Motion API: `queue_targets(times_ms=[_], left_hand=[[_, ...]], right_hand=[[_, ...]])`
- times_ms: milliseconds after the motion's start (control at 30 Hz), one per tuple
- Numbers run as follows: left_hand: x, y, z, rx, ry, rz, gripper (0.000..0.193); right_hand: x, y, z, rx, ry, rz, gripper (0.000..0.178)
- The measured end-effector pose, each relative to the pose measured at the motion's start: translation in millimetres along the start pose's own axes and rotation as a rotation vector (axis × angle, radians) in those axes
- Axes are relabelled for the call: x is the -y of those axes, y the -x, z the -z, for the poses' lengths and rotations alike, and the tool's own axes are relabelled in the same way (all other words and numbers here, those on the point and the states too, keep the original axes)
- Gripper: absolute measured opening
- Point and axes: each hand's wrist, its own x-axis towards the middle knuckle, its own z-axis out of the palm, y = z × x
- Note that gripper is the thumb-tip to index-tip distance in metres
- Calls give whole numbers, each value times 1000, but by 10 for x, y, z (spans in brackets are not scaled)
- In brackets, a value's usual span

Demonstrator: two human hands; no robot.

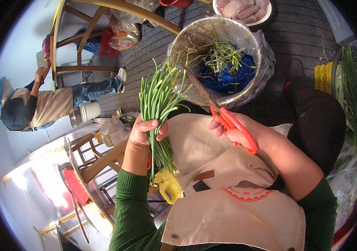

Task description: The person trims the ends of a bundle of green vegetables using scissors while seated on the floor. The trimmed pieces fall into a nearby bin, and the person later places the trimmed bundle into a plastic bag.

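My left hand point(145, 131) grips the green stalk bunch point(158, 100) at centre; my right hand point(239, 129) clasps orange scissors point(231, 123) beside the bin's rim point(212, 102).

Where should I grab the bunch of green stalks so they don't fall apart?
Probably around the middle of the bunch of green stalks, coming from the side with fingers wrapped right round, as the left hand does. The stalks are long, thin and loose, so a full wrap there keeps them together and leaves the tips free near the orange-handled scissors.
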Motion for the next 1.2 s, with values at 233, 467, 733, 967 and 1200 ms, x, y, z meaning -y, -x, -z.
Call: queue_targets(times_ms=[233, 467, 733, 967, 1200], left_hand=[[4, -10, 2, 21, 37, 6, 34], [1, -2, 3, 7, 18, 3, 33], [-46, 36, -99, -115, -199, -11, 31], [-120, 90, -306, -172, -505, -31, 13], [58, -23, -599, -416, -1092, -275, 31]], right_hand=[[-3, 4, -23, -48, 119, 68, 32], [14, -30, -53, -130, 191, 88, 16], [-46, -70, -71, -270, -120, 38, 21], [-53, -152, -85, -399, -220, 245, 24], [-26, -275, -244, -455, -197, 302, 32]])
